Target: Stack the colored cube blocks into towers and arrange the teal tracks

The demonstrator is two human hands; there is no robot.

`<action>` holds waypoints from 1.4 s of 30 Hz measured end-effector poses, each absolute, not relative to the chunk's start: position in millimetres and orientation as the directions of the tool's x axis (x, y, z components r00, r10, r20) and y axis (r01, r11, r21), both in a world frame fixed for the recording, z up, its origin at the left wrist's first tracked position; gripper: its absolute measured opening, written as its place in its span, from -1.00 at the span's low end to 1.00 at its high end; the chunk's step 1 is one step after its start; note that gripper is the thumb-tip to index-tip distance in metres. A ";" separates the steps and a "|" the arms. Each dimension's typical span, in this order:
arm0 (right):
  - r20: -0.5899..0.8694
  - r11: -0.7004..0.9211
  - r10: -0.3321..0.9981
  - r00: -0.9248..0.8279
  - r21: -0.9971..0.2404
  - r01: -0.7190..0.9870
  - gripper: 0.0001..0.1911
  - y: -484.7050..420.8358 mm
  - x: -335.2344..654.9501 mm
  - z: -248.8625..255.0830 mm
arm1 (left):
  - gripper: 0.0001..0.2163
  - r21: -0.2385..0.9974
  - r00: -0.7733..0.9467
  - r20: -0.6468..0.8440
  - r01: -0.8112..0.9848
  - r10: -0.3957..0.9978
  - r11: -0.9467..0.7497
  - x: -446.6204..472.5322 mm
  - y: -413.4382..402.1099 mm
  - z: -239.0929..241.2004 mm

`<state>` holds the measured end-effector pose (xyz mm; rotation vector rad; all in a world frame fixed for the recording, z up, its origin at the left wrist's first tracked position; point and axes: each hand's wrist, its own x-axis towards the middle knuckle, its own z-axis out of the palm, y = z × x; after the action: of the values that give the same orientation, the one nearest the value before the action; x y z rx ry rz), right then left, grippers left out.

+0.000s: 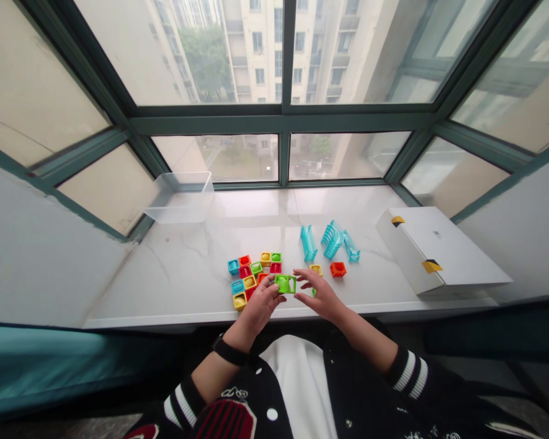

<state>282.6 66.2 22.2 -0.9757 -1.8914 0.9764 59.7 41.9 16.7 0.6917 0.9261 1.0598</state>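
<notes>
While the left grip [261, 303] pinches a green block [282, 283], the right grip [322, 296] gapes.

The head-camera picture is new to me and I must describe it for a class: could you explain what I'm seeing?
There is no machine here, just someone working bare-handed. The single picture comes from a camera worn on their head, looking forward and down. The left hand holds a green block; the right hand is beside it, fingers parted. On the pale ledge lie a cluster of colourful blocks, an orange-red block and see-through blue pieces. A clear plastic box stands far left, a white box on the right.
</notes>
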 end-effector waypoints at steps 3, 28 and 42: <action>0.297 0.432 0.854 -0.427 -0.863 0.264 -0.44 65.6 281.6 28.2 | -0.55 0.813 0.260 -0.282 -0.446 0.923 0.374 63.4 40.7 19.5; 0.080 0.136 0.970 -0.230 -0.960 0.243 -0.37 65.4 370.8 3.5 | -0.45 0.968 0.423 0.075 0.186 0.903 -0.168 131.0 85.4 5.5; 0.002 0.079 0.987 -0.159 -0.874 0.480 -0.45 64.0 374.7 -41.2 | -0.31 0.872 0.435 0.016 0.435 0.900 -0.226 143.3 83.1 -62.8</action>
<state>374.7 64.0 -41.2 -1.4618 -1.7173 1.0082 143.3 83.1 -62.8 1.8348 1.1389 0.6864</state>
